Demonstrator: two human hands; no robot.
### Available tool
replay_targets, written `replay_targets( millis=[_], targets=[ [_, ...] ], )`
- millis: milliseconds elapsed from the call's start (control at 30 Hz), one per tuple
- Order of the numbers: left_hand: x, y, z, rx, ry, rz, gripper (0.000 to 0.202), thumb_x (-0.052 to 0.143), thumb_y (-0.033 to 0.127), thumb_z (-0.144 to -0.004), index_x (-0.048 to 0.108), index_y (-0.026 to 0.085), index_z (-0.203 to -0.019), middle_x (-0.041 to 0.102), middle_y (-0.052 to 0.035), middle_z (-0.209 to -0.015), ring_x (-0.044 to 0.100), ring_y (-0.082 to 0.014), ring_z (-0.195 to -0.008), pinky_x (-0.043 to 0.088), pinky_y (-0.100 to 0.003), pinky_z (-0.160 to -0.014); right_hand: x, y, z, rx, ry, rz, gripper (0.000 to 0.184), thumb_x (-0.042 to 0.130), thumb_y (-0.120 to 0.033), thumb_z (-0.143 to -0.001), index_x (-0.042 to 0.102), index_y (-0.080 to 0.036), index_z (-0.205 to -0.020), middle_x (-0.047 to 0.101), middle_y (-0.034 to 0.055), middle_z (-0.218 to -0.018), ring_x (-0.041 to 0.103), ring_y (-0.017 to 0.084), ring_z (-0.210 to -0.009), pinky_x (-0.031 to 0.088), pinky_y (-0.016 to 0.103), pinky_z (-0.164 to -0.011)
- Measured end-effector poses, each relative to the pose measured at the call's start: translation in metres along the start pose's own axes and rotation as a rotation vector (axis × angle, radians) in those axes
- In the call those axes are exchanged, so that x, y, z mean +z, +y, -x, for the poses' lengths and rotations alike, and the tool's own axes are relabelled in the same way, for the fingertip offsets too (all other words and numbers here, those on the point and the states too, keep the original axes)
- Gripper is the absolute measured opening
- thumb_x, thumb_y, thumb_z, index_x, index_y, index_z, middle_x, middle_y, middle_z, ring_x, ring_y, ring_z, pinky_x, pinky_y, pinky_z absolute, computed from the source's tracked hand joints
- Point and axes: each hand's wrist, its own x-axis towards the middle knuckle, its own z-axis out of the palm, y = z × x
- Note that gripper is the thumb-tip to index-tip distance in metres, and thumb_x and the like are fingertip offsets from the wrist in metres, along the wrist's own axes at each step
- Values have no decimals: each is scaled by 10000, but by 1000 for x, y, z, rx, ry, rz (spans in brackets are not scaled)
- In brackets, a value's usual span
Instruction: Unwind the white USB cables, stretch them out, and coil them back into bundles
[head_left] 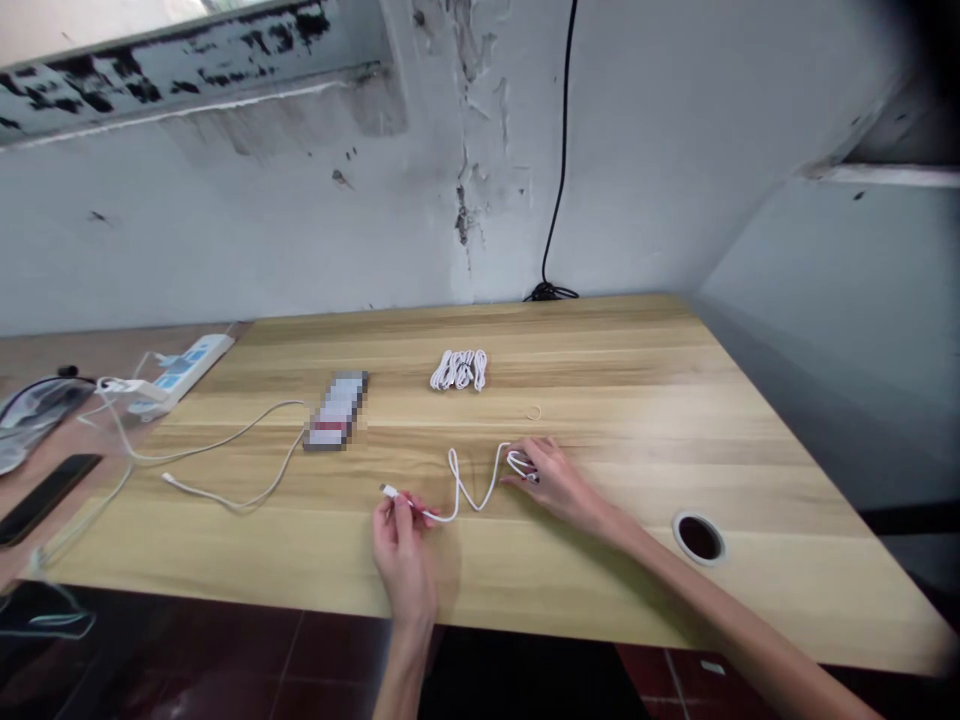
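Note:
A white charging cable (471,492) lies in loose waves on the wooden table (615,390) between my two hands. My left hand (403,545) pinches the cable just behind its plug, which points left. My right hand (551,475) rests on the table with its fingers closed over the cable's other, looped end. A coiled bundle of white cable (459,369) lies farther back, apart from both hands. A small thin ring (533,412), perhaps a tie, sits just beyond my right hand.
A pixelated dark device (336,411) lies left of centre with another white cable (225,470) running from it toward a white power strip (180,368). A black phone (45,497) sits far left. A round grommet hole (699,537) is near the front right. A black cord (559,160) hangs down the wall.

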Motion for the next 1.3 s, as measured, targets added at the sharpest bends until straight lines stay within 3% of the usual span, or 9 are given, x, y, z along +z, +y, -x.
replay_targets(
  millis=[167,333,433,533,667,867,1000,1167,1300],
  targets=[
    [1,1,2,3,-10,-5,335,732,452,-812,594,175,-941,581,12,-784,555,-103,-647,506,-242,-676,1,5,6,-33,137,254,92,514,-131,-916,502,-202,-859,588,103,-898,506,260,-859,407,413,-798],
    [-1,1,2,3,-22,2,297,712,434,-838,588,183,-939,571,16,-786,546,-99,-649,507,-232,-671,-8,-7,4,-30,292,241,87,480,-139,-936,480,-195,-869,480,205,-1376,474,340,-1198,373,504,-939],
    [-1,0,1,8,-32,1,289,711,425,-839,582,186,-937,571,14,-790,558,-105,-662,507,-231,-670,-9,-10,3,-9,303,-7,86,458,-189,-970,477,-220,-892,561,156,-1319,504,305,-1212,366,502,-982],
    [-2,-1,1,10,-30,6,292,713,424,-836,580,187,-943,570,15,-795,553,-103,-655,510,-238,-675,-9,-12,3,173,276,-413,161,496,-321,-983,447,-243,-851,646,77,-972,594,241,-915,441,394,-806],
    [-2,-1,1,15,-24,-6,290,717,423,-832,586,186,-934,573,14,-798,551,-101,-653,509,-233,-670,-11,-21,0,401,199,-943,332,600,-461,-931,402,-233,-794,507,-14,-737,495,147,-668,365,274,-617],
    [-3,-2,1,32,-44,-15,295,716,435,-832,583,184,-914,579,18,-785,561,-98,-641,515,-239,-679,-10,-22,-9,549,158,-1524,425,689,-584,-829,588,-185,-935,274,-60,-676,233,85,-554,218,238,-511],
    [-2,1,2,35,-47,-135,312,707,453,-839,604,177,-944,641,-2,-816,602,-105,-653,516,-234,-682,-10,-15,-8,551,193,-1556,416,813,-495,-740,589,-174,-879,288,-65,-665,210,75,-546,200,234,-488],
    [2,6,8,41,-102,-275,320,746,424,-807,635,163,-956,729,-77,-948,707,-199,-856,533,-338,-871,-15,-13,-8,613,233,-1472,361,826,-343,-752,497,-195,-759,340,-71,-614,286,72,-513,224,225,-464],
    [6,9,7,56,-75,-185,302,731,405,-830,633,172,-997,729,-91,-1074,711,-222,-980,506,-389,-974,-17,-10,-12,649,286,-1587,320,774,-381,-798,535,-184,-720,485,-38,-669,451,86,-566,386,227,-521]
  ],
)
